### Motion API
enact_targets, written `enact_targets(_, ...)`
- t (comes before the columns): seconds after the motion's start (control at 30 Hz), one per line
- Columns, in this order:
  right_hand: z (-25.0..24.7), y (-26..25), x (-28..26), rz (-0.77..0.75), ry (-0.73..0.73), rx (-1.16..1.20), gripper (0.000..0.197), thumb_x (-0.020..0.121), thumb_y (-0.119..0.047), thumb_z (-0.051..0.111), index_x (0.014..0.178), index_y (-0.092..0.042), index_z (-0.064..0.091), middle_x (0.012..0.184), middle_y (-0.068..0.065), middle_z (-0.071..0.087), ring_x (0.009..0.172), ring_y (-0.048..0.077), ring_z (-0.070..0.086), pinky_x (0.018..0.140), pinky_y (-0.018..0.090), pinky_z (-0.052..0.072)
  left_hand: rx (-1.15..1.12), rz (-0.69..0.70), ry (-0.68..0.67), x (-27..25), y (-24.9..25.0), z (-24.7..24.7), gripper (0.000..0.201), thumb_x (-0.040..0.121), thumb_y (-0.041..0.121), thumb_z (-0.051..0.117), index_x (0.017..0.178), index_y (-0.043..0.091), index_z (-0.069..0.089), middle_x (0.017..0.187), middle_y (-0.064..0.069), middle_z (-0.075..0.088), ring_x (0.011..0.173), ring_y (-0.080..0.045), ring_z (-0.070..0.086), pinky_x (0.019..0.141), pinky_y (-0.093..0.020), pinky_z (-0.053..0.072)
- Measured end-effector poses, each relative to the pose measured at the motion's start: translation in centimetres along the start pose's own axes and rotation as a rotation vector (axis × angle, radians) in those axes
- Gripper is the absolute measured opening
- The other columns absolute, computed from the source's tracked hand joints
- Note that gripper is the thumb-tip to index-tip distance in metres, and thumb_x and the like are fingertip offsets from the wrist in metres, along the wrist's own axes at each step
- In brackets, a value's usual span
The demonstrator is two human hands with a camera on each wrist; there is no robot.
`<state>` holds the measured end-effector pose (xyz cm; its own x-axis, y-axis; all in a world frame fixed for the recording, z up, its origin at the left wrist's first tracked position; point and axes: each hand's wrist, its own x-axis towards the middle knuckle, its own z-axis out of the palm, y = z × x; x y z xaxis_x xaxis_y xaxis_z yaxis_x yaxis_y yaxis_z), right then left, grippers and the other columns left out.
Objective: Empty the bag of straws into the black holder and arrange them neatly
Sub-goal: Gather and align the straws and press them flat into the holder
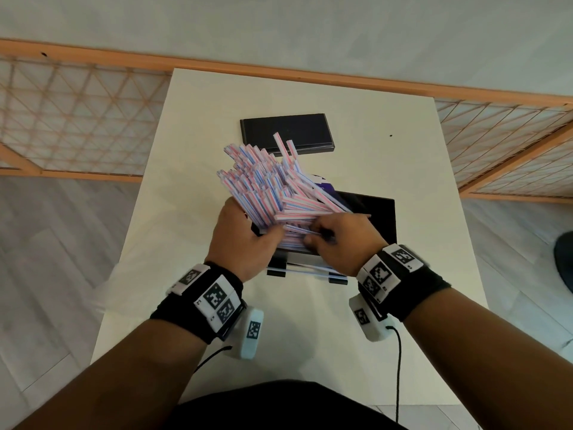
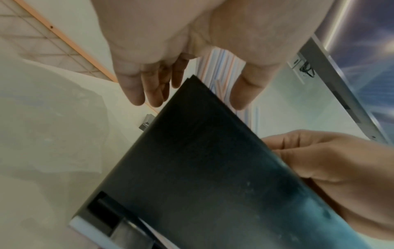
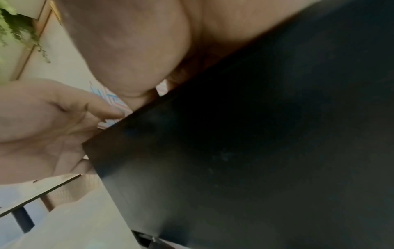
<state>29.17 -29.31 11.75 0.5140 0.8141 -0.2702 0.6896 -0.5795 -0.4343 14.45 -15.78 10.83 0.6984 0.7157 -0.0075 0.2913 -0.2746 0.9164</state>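
A thick bundle of red, white and blue striped straws [image 1: 266, 184] fans up and away out of the black holder [image 1: 376, 218] in the middle of the table. My left hand [image 1: 248, 240] cups the bundle's left side, thumb over the straws. In the left wrist view the straws [image 2: 219, 67] lie between that hand's thumb and fingers, above the holder's wall [image 2: 202, 168]. My right hand [image 1: 322, 235] has its fingers curled onto the straws near the holder's rim. A few straws [image 1: 307, 270] lie in the holder's front tray.
The holder's flat black lid [image 1: 286, 133] lies behind it on the white table [image 1: 403, 150]. A purple packet [image 1: 322, 184] shows behind the straws. Clear plastic [image 2: 53, 134] sits to the left. Wooden lattice screens [image 1: 62, 119] flank the table.
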Motion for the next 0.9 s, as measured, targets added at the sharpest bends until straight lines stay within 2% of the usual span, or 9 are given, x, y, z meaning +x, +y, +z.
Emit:
enact_targets(0.07,-0.1,0.1,0.1,-0.007,-0.019,0.007,0.030,0.087,-0.049,0.061,0.077,-0.021,0.065,0.066,-0.004,0.060,0.067,0.018,0.058,0.067,0.032,0.051,-0.111,-0.044,-0.014,0.1,0.4,-0.2,0.032,0.083,0.019,0.075,0.102,0.042,0.062,0.103,0.030,0.059,0.096,0.026,0.052,0.083,0.003,0.035)
enact_targets(0.17,-0.3,0.0,0.1,-0.001,-0.041,-0.019,0.029,0.090,-0.048,0.058,0.084,-0.022,0.069,0.071,-0.004,0.064,0.072,0.019,0.060,0.068,0.028,0.048,-0.262,-0.142,0.003,0.4,0.2,0.1,0.049,0.075,0.040,0.063,0.122,0.029,0.061,0.123,0.013,0.064,0.117,0.000,0.057,0.102,-0.026,0.043)
enact_targets(0.23,-0.2,0.0,0.3,0.024,-0.064,-0.078,0.033,0.092,-0.048,0.055,0.084,-0.019,0.068,0.072,0.000,0.063,0.075,0.023,0.060,0.069,0.029,0.047,-0.351,-0.189,0.023,0.4,0.3,0.5,0.061,0.070,0.049,0.059,0.123,0.020,0.060,0.122,0.007,0.066,0.117,-0.011,0.060,0.106,-0.039,0.044)
enact_targets(0.3,-0.1,-0.3,0.3,0.030,-0.099,-0.104,0.037,0.093,-0.050,0.051,0.083,-0.019,0.069,0.071,0.002,0.062,0.076,0.025,0.059,0.069,0.031,0.048,-0.415,-0.234,0.030,0.2,0.5,1.0,0.066,0.069,0.053,0.060,0.124,0.016,0.058,0.119,0.003,0.068,0.114,-0.014,0.063,0.106,-0.044,0.046)
enact_targets(0.43,-0.1,-0.6,0.5,-0.043,-0.120,0.024,0.034,0.095,-0.044,0.051,0.083,-0.018,0.069,0.077,0.003,0.067,0.076,0.023,0.060,0.074,0.036,0.050,-0.372,-0.246,-0.002,0.2,0.7,1.5,0.065,0.075,0.058,0.061,0.132,0.030,0.051,0.130,0.012,0.063,0.122,-0.005,0.058,0.109,-0.039,0.043)
enact_targets(0.53,0.2,-0.8,0.5,-0.010,-0.141,-0.018,0.048,0.094,-0.056,0.046,0.080,-0.015,0.067,0.074,0.004,0.066,0.074,0.022,0.061,0.073,0.036,0.050,-0.345,-0.259,-0.016,0.4,0.7,1.4,0.066,0.075,0.063,0.060,0.132,0.031,0.052,0.131,0.012,0.061,0.122,-0.004,0.057,0.110,-0.039,0.043)
enact_targets(0.7,-0.3,-0.9,0.2,-0.023,-0.216,0.178,0.046,0.088,-0.065,0.052,0.084,-0.020,0.062,0.072,-0.002,0.061,0.070,0.016,0.057,0.069,0.034,0.047,-0.371,-0.277,-0.022,0.4,0.9,1.4,0.068,0.079,0.065,0.064,0.137,0.032,0.051,0.134,0.011,0.062,0.125,-0.008,0.057,0.111,-0.045,0.042)
enact_targets(0.8,-0.6,-1.1,0.2,-0.047,-0.222,0.138,0.045,0.082,-0.063,0.063,0.086,-0.019,0.058,0.073,-0.006,0.056,0.067,0.013,0.052,0.063,0.028,0.041,-0.439,-0.261,0.084,0.4,1.2,1.1,0.068,0.079,0.061,0.072,0.131,0.021,0.057,0.125,0.003,0.069,0.118,-0.015,0.064,0.106,-0.047,0.046)
enact_targets(0.9,-0.5,-1.2,0.3,-0.132,-0.211,0.180,0.047,0.073,-0.062,0.073,0.096,-0.025,0.056,0.084,-0.008,0.059,0.076,0.014,0.057,0.068,0.027,0.046,-0.492,-0.233,0.279,0.7,2.4,-0.2,0.055,0.080,0.041,0.072,0.120,0.005,0.059,0.108,-0.002,0.072,0.099,-0.008,0.068,0.090,-0.028,0.053)
